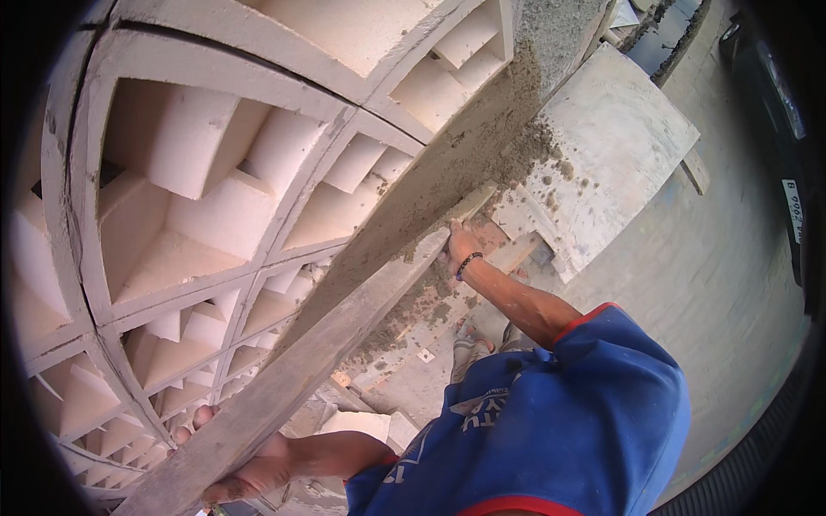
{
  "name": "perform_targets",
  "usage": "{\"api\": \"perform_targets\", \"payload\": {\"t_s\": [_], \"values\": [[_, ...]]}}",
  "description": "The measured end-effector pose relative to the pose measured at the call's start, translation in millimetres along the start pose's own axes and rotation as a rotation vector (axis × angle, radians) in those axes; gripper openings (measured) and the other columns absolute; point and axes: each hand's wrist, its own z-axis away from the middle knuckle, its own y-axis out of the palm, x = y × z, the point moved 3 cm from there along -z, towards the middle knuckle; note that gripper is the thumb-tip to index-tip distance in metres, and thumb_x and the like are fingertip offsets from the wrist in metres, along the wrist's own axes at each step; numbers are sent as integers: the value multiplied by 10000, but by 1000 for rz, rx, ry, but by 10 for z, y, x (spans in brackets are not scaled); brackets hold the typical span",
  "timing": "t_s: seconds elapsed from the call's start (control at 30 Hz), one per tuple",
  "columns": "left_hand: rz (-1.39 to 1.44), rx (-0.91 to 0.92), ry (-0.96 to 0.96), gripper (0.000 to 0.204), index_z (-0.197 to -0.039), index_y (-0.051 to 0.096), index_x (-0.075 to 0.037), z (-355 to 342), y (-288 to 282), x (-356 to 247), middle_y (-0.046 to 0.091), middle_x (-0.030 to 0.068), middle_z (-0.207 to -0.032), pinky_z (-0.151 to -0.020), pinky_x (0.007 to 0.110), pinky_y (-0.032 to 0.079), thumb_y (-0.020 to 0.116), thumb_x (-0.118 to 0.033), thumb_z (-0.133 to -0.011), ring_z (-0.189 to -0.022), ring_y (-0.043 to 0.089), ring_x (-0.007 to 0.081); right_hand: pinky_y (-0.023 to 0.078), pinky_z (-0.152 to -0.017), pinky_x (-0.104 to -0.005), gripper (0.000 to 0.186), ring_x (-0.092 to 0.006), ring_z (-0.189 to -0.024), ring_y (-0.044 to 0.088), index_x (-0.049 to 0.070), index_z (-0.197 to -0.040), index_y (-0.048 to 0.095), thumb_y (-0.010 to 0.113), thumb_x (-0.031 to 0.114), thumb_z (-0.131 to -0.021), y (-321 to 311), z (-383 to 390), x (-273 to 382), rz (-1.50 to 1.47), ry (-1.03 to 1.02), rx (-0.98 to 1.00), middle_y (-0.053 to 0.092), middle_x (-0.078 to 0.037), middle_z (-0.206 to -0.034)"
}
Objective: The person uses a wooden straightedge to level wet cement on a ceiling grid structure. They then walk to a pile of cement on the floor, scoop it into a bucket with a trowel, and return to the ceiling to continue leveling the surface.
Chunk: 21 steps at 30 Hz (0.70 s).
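Decorative pale concrete breeze blocks (198, 198), with angled inner vanes, fill the left and upper centre of the frame. A mortar-spattered white board (619, 146) lies on the concrete floor (731, 284) at upper right. A dark vehicle (774, 95) is partly visible at the far right edge.

Wooden straightedge (344, 322) grey-brown, smeared with grey mortar (465, 163). Lattice blocks (198, 198) pale cream. Shirt (551, 421) blue, red trim, white print. Wristband (467, 262) dark. Board (619, 146) whitish, grey-speckled.
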Motion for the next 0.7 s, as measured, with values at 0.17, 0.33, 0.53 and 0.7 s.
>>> {"api": "perform_targets", "payload": {"t_s": [0.17,0.33,0.53,0.7], "values": [[-21,-103,-101,771,-1339,373,52,108,-666,-569,510,283,-1199,-904,557,474,652,-465,-841,-1126,528,346,433,-410,-310,349,-184,-561,556,156,-1292,354,413,330,-994,61,319,-873,192,228,80,547,-71,-808],[-180,-274,-66,790,-1336,372,67,197,-1079,-1022,531,281,-1178,-885,513,486,668,-465,-832,-1073,548,321,493,-389,-356,326,-224,-469,605,103,-1247,455,432,291,-982,-225,421,-1209,682,227,309,636,-130,-815],[-1097,-599,448,612,-1332,464,-33,428,-1613,-1267,457,143,-1376,-1030,499,375,540,-473,-913,-1228,472,304,535,-503,-324,486,-193,-637,664,123,-1377,463,445,120,-892,-678,103,-971,1274,-4,288,669,-134,-891],[-1088,-513,327,631,-1276,495,15,609,-2029,-1266,514,180,-1280,-975,500,414,584,-471,-883,-1150,520,313,510,-737,-450,352,-333,-843,669,-19,-984,656,590,305,-861,-525,235,-846,1559,-565,206,679,-225,-888]]}}
